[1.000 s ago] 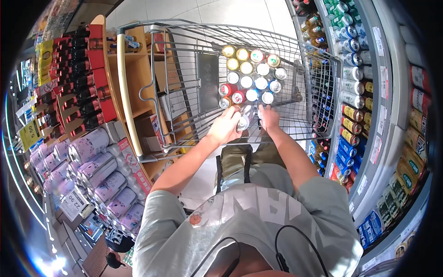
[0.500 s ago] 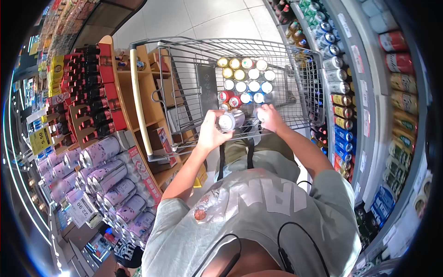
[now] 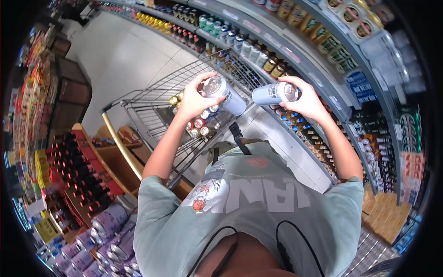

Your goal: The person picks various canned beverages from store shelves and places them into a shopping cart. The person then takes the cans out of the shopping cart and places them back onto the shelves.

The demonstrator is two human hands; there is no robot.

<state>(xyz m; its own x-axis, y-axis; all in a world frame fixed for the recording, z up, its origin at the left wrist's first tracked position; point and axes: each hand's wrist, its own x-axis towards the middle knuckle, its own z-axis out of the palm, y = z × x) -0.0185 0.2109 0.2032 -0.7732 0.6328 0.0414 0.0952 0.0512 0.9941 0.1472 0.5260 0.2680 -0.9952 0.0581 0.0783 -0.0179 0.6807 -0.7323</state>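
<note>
My left hand (image 3: pixel 191 102) is wrapped round a tall pale silver-blue drink can (image 3: pixel 232 99), tilted with its tab end up and to the left. My right hand (image 3: pixel 308 102) grips a similar can (image 3: pixel 270 94), lying almost sideways with its tab end toward my palm. The two cans are close together but apart, held above the near side of a wire shopping cart (image 3: pixel 159 87). Inside the cart stand several cans with red, white and gold tops (image 3: pixel 200 123), partly hidden by my left hand and forearm.
The cart's pale handle (image 3: pixel 121 145) is at the left. Shelves of canned drinks (image 3: pixel 256 51) run along the right. A display of dark bottles with red caps (image 3: pixel 76 168) and stacked purple cans (image 3: pixel 110 221) stand at left. Tiled floor (image 3: pixel 117 51) stretches ahead.
Both hands have risen from the cart's near side with the cans, and the right hand has moved farther right. My view has turned, so the cart appears more to the left and slanted.
</note>
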